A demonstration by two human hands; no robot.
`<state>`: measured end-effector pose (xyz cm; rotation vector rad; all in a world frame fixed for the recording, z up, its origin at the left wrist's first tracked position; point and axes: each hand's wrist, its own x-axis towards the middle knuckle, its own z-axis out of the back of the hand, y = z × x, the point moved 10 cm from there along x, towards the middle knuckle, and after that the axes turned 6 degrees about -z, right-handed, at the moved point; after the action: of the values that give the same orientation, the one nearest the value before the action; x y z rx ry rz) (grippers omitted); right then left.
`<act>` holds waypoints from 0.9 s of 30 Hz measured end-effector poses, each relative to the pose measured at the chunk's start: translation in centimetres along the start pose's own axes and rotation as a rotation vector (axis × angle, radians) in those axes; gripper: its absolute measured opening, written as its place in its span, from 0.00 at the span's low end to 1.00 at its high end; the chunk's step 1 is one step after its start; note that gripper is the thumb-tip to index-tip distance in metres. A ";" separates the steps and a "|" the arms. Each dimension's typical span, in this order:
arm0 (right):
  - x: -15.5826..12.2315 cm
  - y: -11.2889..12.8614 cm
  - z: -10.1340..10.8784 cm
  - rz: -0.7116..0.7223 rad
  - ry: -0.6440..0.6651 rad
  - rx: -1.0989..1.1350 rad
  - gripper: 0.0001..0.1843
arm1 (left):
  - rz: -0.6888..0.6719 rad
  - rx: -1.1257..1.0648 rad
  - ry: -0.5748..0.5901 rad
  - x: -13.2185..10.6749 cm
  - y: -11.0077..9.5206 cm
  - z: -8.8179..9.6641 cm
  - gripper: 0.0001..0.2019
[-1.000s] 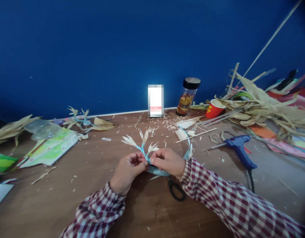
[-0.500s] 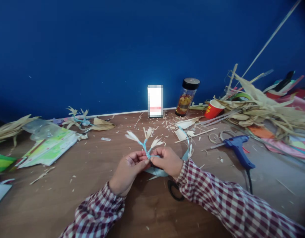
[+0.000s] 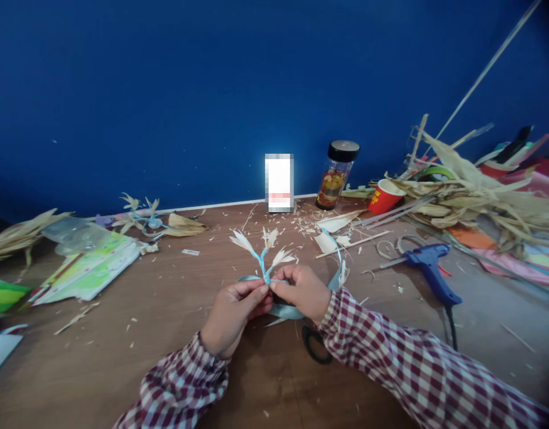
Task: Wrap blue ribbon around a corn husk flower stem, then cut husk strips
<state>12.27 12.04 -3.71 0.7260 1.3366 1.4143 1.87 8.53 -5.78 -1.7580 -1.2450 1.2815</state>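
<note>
I see my left hand (image 3: 233,310) and right hand (image 3: 302,291) pressed close together just above the table (image 3: 167,310), both pinching the base of a small husk sprig (image 3: 263,253) where pale blue ribbon (image 3: 283,310) binds its stems. My worry is the wrap slackening: if either pinch eases, the ribbon could spring loose and the three dry tufts would splay apart. Squeezing too hard looks risky as well, since the thin husk tips seem brittle enough to snap. The ribbon's loose tail loops under my right hand, near the scissors (image 3: 317,345), and could snag there. The sprig itself stands upright, forking into three cream, feathery tufts on blue-wrapped stalks.
</note>
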 end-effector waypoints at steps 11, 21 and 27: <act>-0.9 1.3 -0.4 0.026 -0.004 -0.101 0.09 | -0.093 0.188 -0.064 0.1 -0.5 1.1 0.10; -0.6 0.4 -1.1 0.039 0.058 -0.067 0.09 | -0.305 0.506 -0.103 -0.1 -2.4 1.3 0.08; -1.6 2.2 -0.3 0.137 -0.047 -0.280 0.09 | -0.301 0.383 -0.180 -0.3 -2.6 1.9 0.09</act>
<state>11.89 10.74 -1.36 0.6690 1.0408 1.6434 -0.75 9.15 -4.01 -1.1613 -1.2094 1.4080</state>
